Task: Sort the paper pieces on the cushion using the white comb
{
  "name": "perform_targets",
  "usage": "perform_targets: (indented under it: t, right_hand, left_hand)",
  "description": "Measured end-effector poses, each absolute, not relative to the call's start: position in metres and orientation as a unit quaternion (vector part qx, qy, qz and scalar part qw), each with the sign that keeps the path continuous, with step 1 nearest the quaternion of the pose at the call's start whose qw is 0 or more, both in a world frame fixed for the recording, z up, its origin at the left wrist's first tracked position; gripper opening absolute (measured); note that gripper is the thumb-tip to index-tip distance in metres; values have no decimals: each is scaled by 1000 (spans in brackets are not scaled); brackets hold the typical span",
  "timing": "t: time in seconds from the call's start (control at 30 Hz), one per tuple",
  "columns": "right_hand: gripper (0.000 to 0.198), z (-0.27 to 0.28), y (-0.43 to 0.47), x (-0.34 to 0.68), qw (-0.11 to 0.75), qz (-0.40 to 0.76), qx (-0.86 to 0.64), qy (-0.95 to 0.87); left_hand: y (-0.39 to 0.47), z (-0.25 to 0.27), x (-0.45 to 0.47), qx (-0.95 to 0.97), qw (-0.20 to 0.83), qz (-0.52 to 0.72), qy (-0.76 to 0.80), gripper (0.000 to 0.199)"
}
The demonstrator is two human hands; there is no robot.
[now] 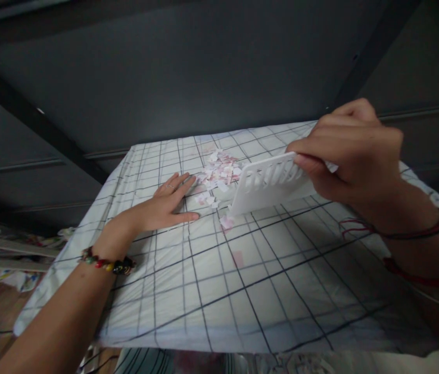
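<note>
My right hand (354, 150) pinches the top edge of a white slotted plastic panel (266, 189) between thumb and fingers. The panel stands on its long edge on the cloth, tilted a little, with a row of slots along its upper part. Just left of it lies a heap of small torn paper scraps (219, 169), white with pink. One scrap (227, 222) lies by the panel's lower left corner. My left hand (165, 203) rests flat on the cloth left of the heap, fingers spread and holding nothing. Its fingertips are close to the scraps.
A white tablecloth (204, 291) with dark grid lines covers the table. Behind it rises a dark grey panelled wall (204, 78). A pale rack (13, 249) and clutter on the floor show at the lower left.
</note>
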State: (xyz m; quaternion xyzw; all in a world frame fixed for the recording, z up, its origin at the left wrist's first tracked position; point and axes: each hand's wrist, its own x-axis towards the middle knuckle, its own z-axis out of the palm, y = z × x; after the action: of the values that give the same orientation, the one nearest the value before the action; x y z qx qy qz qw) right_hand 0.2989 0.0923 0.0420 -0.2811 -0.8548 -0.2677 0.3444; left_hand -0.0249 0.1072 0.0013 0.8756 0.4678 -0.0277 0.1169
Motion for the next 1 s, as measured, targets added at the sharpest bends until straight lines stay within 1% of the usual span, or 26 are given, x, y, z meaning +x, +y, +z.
perform_targets:
  t: [0.07, 0.3, 0.47, 0.6, 0.7, 0.87, 1.0]
  right_hand:
    - [32, 41, 94, 300, 350, -288, -288, -844]
    - [31, 41, 93, 298, 353, -282, -277, -848]
    - [26, 44, 89, 295, 386, -229, -262, -854]
    - [24, 45, 88, 295, 377, -196, -247, -871]
    - [21, 44, 88, 294, 386, -172, -235, -875]
    - [23, 44, 90, 294, 388, -207, -242, -865]
    - [25, 44, 88, 293, 391, -158, -243, -874]
  left_hand:
    - [107, 1, -25, 875, 113, -29, 469, 95]
    - [106, 2, -24, 874, 110, -28, 472, 93]
    - [106, 2, -25, 874, 115, -28, 471, 96]
    - [106, 2, -24, 877, 115, -25, 466, 94]
    - [106, 3, -23, 875, 114, -30, 469, 96]
    - [106, 4, -23, 874, 118, -33, 471, 97]
    - [106, 3, -25, 878, 114, -27, 464, 96]
